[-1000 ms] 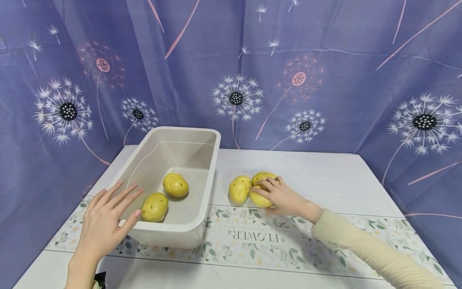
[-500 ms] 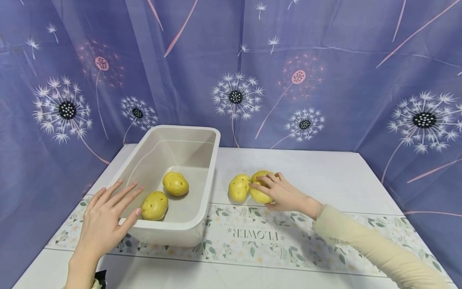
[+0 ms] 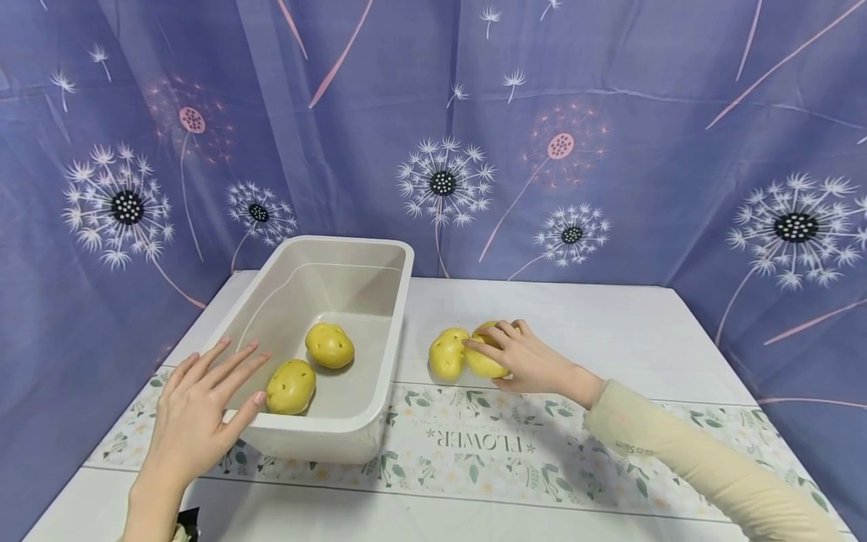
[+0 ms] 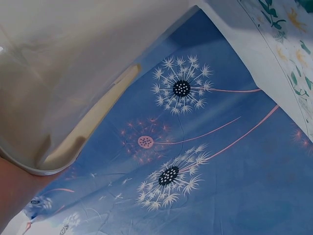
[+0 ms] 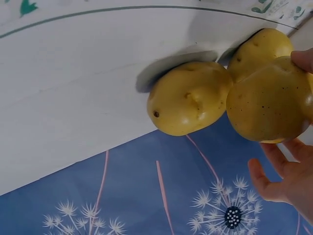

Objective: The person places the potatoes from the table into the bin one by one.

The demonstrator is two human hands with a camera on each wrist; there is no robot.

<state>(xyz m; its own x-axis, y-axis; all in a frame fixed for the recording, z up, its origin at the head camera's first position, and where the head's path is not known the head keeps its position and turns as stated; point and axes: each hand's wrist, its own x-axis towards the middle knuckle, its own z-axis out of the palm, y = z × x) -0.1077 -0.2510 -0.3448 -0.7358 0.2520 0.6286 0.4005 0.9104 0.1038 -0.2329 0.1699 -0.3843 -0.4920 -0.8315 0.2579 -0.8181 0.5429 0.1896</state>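
Observation:
Over the near left rim of a beige bin (image 3: 359,425), my left hand (image 3: 193,418) lies with straight, spread fingers. Two yellow potatoes sit on the bin floor: a nearer potato (image 3: 291,387) and a farther potato (image 3: 330,346). My right hand (image 3: 531,361) grips a third potato (image 5: 269,103) to the right of the bin, thumb on one side and fingers on the other. Beside that one, a potato (image 3: 448,354) rests on the left, and another potato (image 3: 484,330) lies behind, partly hidden by my fingers.
The white table (image 3: 609,324) carries a floral printed band (image 3: 488,467) across it. A blue dandelion-print curtain (image 3: 508,226) hangs along the back and both sides. The bin's tall right wall (image 3: 396,331) stands between the right-hand potatoes and the bin's inside.
My right hand has moved slightly left, its fingers around the front potato, which has shifted a little left too. The left hand stays in place.

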